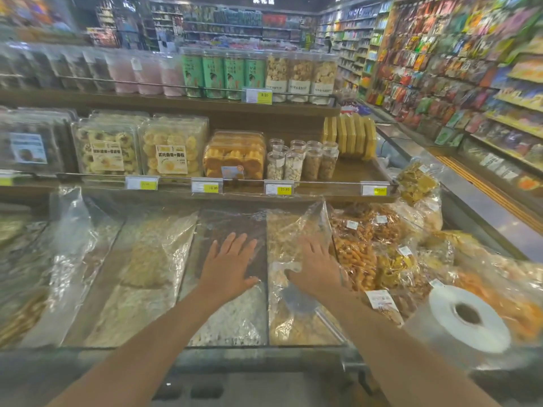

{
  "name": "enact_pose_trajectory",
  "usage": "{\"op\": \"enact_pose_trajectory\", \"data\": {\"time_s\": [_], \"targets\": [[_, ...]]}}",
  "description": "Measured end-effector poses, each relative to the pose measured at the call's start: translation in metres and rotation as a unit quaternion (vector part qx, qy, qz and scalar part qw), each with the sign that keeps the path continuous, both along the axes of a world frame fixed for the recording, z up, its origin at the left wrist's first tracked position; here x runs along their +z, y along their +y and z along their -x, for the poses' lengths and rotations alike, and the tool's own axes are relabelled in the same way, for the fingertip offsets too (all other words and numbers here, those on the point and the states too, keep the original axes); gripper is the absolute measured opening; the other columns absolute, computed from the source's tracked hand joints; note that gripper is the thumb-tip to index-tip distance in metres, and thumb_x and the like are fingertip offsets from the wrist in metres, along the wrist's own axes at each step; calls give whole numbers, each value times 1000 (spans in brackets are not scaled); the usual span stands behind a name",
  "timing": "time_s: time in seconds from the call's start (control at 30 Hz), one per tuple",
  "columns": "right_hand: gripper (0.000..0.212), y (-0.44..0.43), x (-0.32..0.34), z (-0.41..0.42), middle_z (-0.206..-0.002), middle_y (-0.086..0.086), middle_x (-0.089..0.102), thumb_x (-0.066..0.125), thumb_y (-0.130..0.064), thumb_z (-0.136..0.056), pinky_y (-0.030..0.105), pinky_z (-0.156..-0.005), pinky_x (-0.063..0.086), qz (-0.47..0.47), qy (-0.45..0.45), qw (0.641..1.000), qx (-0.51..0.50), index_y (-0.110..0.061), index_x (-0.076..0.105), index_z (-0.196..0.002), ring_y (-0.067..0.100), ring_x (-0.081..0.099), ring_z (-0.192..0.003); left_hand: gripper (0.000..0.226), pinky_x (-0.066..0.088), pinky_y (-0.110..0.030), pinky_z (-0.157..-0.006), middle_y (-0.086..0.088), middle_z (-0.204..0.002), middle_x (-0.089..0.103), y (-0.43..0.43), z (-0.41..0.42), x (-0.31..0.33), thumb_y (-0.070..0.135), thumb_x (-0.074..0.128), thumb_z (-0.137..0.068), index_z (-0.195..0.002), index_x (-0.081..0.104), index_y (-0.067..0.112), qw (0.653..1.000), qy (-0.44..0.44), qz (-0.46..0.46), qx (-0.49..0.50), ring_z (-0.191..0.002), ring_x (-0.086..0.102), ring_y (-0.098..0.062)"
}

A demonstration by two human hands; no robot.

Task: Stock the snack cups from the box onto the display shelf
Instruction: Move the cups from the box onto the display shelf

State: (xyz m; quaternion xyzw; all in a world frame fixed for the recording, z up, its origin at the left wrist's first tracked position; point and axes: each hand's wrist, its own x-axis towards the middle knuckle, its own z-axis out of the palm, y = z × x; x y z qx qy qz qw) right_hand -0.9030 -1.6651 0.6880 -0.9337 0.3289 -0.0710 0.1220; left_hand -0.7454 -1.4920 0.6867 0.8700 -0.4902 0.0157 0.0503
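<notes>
Snack cups (301,161) stand clustered on the middle shelf (352,171), right of centre in the frame, between a tub of orange biscuits (235,157) and yellow packs (352,136). Plastic-covered bins (102,274) fill the lower half. A bag roll (467,318) lies lower right. The left hand (229,267) and right hand (318,268) lie flat on the plastic, fingers spread, holding nothing.

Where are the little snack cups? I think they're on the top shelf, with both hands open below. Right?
Not quite. In the head view the snack cups stand on the middle shelf, beside the orange cookie box, not the top one. The left hand and right hand are open below.
</notes>
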Motion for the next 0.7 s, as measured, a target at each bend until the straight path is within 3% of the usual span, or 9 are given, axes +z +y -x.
{"op": "enact_pose_trajectory", "data": {"time_s": [0.13,0.27,0.37,0.47,0.57,0.7], "targets": [[85,42,-20,28,-164,1,24,63,-56,-86,49,-121,22,-20,-7,1000,-13,-23,26,-155,27,21,-152,96,4,-56,-127,1,-174,5,39,24,-13,66,58,-93,-165,3,33,1000,15,-5,-19,-160,-3,-25],[83,82,-49,61,-161,4,30,61,-55,-84,52,-117,33,-38,-33,999,-13,-23,30,-154,32,27,-150,94,3,-56,-127,1,-174,-1,74,43,-30,66,55,-94,-165,4,33,998,20,-33,-48,-160,-6,-25],[85,117,-55,94,-163,-2,20,65,-45,-86,44,-108,43,-93,-23,995,-35,-28,21,-157,24,27,-148,94,4,-55,-127,1,-173,2,95,57,-43,67,54,-95,-165,4,32,995,27,-53,-84,-160,-5,-26],[75,143,-67,132,-160,-3,32,56,-55,-85,43,-99,52,-61,-9,995,-72,-30,30,-151,26,38,-143,93,2,-54,-127,0,-173,5,109,73,-58,68,55,-93,-165,10,29,990,31,-62,-119,-160,-3,-26],[79,164,-77,170,-160,1,34,60,-58,-85,44,-115,38,-56,30,991,-119,-27,32,-152,28,35,-145,93,4,-54,-127,0,-173,7,115,96,-69,67,57,-92,-165,12,29,984,40,-63,-160,-160,-3,-26],[83,183,-82,226,-165,-2,25,65,-56,-87,44,-122,29,-71,34,979,-188,-28,30,-156,24,24,-152,92,9,-56,-127,0,-173,7,106,137,-74,67,58,-92,-164,14,30,973,41,-72,-213,-160,1,-26]]}}
